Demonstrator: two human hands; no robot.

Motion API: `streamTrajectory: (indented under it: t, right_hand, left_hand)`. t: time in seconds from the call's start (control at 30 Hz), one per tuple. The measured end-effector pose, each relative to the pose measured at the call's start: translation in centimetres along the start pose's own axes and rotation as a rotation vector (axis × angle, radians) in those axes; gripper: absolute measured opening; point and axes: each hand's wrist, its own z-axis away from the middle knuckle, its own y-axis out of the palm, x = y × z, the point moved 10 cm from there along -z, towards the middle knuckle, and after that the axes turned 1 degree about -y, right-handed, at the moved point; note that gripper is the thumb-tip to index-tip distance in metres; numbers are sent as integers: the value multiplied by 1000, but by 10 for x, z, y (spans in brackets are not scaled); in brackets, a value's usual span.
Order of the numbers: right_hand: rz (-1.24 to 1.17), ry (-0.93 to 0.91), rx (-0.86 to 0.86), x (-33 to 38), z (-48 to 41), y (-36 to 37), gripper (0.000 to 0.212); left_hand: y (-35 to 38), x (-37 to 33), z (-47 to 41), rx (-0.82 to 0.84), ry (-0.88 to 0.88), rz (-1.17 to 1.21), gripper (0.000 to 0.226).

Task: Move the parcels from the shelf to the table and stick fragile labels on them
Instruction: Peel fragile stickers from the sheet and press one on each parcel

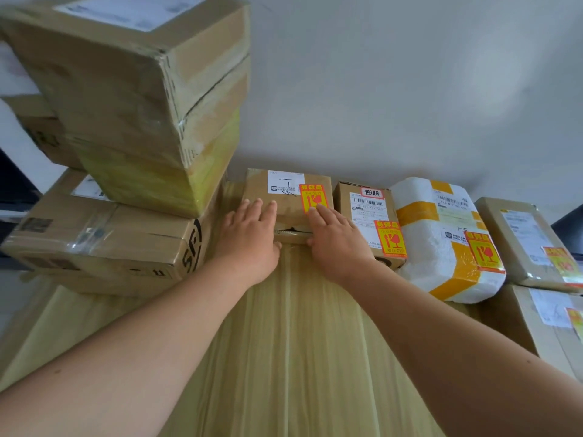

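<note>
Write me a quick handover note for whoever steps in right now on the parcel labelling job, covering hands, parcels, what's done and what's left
Left hand: open, flat on the small cardboard box at the back of the table.
Right hand: open, fingers at that box's fragile label.
Done: labels show on this box, the barcode box, the white foam parcel and two boxes at far right.
Left: the stacked boxes on the left show no fragile label from here.

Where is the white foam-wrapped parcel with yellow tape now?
In the head view, the white foam parcel lies on the table, right of the hands, between a small brown box and a flat cardboard parcel.
</note>
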Motion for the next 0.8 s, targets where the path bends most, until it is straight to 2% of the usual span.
streamTrajectory:
  t: [0.23,0.53,0.67,0.8]
  right_hand:
    - [-76,-37,-56,21,46,-44,57]
    - [-262,-138,-238,74,87,-138,51]
    - [-310,-170,-297,99,94,-168,55]
    - [-337,-184,-308,118,94,-187,58]
  left_hand:
    - [-49,-23,47,-75,101,71,72]
    - [-159,-46,113,-307,232,79,66]
    - [-213,-34,132,-427,219,79,60]
    - [-250,-3,136,-495,130,59,61]
